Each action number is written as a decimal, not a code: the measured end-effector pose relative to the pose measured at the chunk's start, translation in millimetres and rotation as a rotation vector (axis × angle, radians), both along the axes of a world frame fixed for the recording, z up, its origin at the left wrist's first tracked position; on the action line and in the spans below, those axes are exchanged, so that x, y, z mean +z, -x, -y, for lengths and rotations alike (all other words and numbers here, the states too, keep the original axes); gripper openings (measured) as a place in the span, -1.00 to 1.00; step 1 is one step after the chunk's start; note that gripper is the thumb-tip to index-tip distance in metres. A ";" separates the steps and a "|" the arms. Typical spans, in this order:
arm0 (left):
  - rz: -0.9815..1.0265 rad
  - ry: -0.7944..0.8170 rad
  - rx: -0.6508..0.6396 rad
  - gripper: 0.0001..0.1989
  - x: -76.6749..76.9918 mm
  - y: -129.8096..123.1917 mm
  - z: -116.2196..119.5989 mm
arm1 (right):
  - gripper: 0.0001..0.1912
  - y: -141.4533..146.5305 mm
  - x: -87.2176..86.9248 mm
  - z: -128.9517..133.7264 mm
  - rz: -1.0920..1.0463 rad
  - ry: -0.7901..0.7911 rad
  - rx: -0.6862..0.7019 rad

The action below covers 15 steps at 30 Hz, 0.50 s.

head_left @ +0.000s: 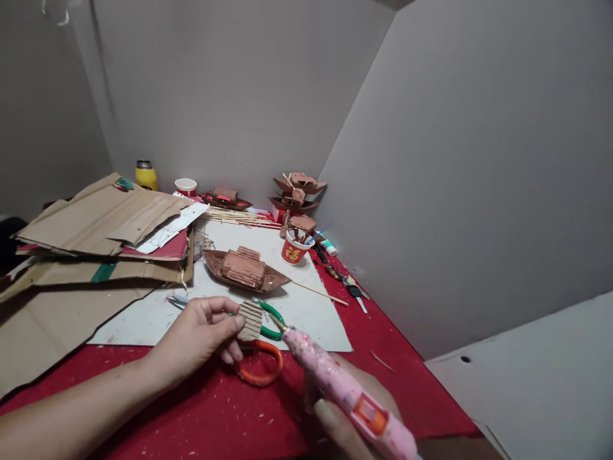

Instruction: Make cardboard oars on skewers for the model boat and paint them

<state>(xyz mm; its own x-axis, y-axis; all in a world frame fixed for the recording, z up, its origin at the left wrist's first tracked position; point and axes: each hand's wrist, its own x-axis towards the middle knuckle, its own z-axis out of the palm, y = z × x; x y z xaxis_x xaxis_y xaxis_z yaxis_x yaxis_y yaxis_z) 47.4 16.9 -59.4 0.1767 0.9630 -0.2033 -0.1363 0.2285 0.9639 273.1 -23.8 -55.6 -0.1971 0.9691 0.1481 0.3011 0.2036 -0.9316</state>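
The table (215, 415) is red on its top, and small pale scraps (382, 361) are scattered over it. Directly on it lie a white board (316, 319), keys (354, 291) toward the right edge and, at the left, cardboard (90, 220), which partly covers the board. The board itself carries a boat (242, 268).

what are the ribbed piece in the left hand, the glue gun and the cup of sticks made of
Ribbed piece: probably corrugated cardboard, matte brown, since ridges show. Glue gun: likely plastic, shiny, stained pink, with a brassy, metal-looking tip. Cup: perhaps coated paper, judging by its printed red wall.
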 end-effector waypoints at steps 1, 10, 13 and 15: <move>0.003 -0.002 0.012 -0.63 0.9 -0.4 0.4 | -0.56 -0.2 -1.8 -0.2 0.030 -0.038 0.033; 0.027 0.005 -0.003 -0.70 0.5 -3.1 2.0 | -0.70 4.3 -16.2 -14.2 0.167 -0.211 0.157; 0.027 0.012 -0.002 -0.71 1.3 -4.0 3.3 | -0.71 4.7 -19.4 -15.3 0.170 -0.215 0.146; 0.033 0.015 -0.001 -0.72 1.8 -4.2 3.4 | -0.71 4.5 -20.5 -16.0 0.174 -0.209 0.139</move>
